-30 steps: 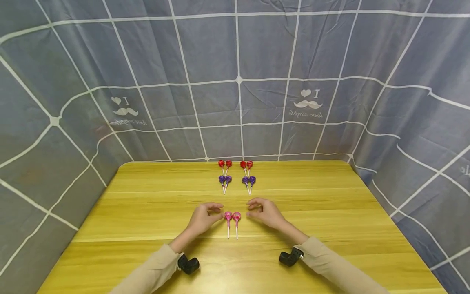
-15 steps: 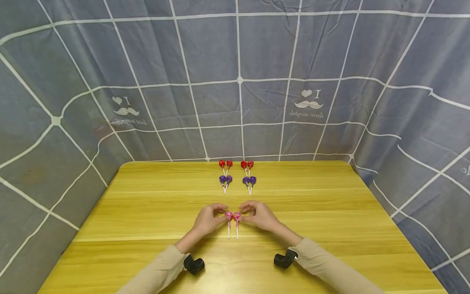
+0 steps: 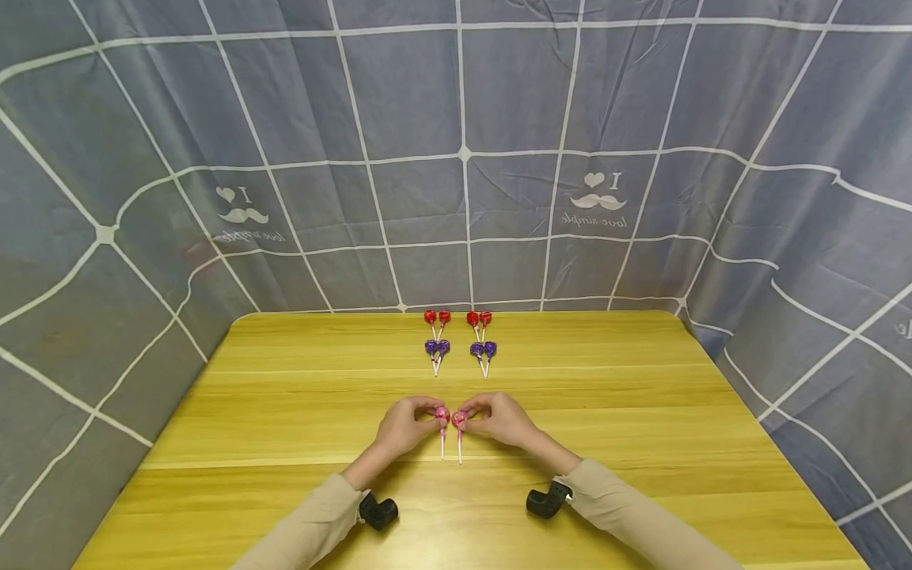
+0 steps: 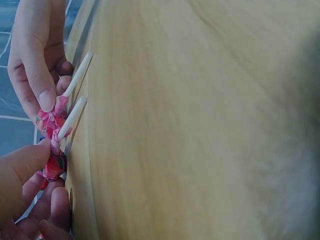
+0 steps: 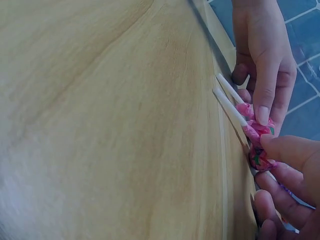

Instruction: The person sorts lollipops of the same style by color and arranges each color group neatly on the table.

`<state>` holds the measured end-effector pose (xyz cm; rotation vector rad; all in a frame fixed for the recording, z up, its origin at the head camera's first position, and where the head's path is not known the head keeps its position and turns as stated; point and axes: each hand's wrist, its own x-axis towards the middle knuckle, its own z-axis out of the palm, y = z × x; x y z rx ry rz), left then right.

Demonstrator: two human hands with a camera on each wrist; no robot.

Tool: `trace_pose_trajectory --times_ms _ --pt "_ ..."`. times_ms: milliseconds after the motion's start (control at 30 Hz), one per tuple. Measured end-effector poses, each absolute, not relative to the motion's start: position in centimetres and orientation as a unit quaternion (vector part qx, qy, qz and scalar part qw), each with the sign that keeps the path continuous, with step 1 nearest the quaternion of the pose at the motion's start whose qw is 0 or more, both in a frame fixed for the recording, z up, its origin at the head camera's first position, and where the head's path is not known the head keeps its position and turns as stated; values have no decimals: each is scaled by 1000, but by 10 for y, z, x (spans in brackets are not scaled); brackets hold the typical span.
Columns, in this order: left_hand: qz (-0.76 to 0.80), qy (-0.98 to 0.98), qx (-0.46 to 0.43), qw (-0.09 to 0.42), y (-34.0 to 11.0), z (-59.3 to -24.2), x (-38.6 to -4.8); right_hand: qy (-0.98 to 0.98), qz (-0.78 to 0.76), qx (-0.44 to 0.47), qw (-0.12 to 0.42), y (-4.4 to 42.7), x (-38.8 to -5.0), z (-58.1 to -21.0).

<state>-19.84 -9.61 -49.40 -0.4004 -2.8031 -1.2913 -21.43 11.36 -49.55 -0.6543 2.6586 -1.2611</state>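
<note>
Two pink-wrapped lollipops lie side by side near the middle of the table, white sticks toward the person. My left hand (image 3: 404,426) pinches the left pink lollipop (image 3: 442,415) by its wrapped head between thumb and fingers. On the other side, my right hand (image 3: 502,419) pinches the head of the right pink lollipop (image 3: 459,418). The left wrist view shows the left thumb on the wrapper of the nearer lollipop (image 4: 54,167). In the right wrist view, the right thumb and fingers hold the lollipop (image 5: 260,157) nearest that camera. The two heads sit close together.
Farther back on the wooden table (image 3: 299,396) lie two pairs of purple lollipops (image 3: 438,348), their sticks crossing or meeting. Behind them are two pairs of red lollipops (image 3: 479,319) near the back edge. A grey checked curtain (image 3: 413,198) hangs around the table.
Both hands have come inward from beside the pink lollipops and now pinch their heads. The left lollipop has shifted slightly away from the person. The purple and red ones have not moved.
</note>
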Motion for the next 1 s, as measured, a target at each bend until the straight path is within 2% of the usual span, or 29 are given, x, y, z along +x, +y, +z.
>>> trace_pose_trajectory --times_ms 600,1000 --pt "-409 -905 -116 17 -95 -495 -197 878 -424 -210 73 113 -215 -496" --pt "-416 -904 -96 16 -100 -490 -203 862 -446 -217 105 114 -226 -495"
